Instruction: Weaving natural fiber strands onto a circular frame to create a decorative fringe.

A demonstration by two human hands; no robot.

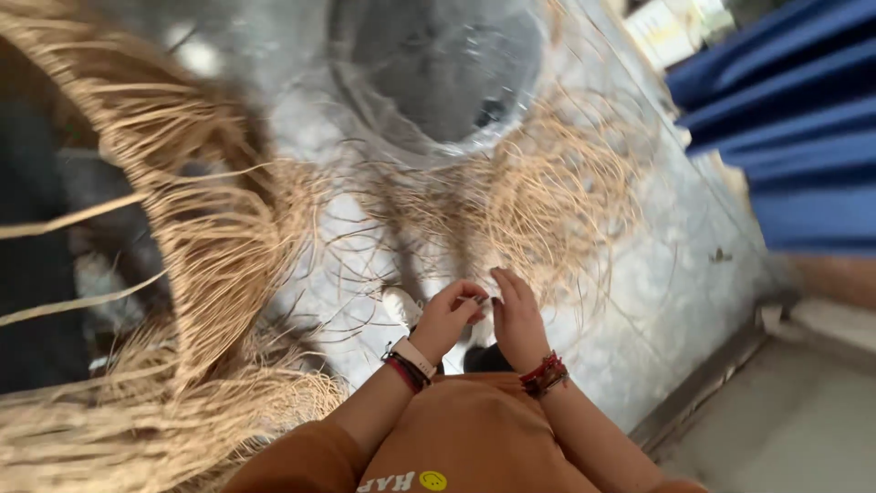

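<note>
Fingers of the left hand curl inward, pinching thin pale fibres between thumb and fingertips, while the right hand stands just beside it with its fingers straight and close together, palm toward the left, touching the same strands. Whether the right fingers actually clamp anything cannot be told. Both hands meet low in the middle of the grey floor, wrists almost touching. The left wrist wears a watch and a dark band, the right a red bracelet. Loose straw fans out just beyond the hands, thin and tangled. A far thicker heap of straw sweeps along the floor's left edge. A round grey bowl-like shape sits at the far edge. Blue cloth fills the right corner. Orange sleeves frame the near edge.
</note>
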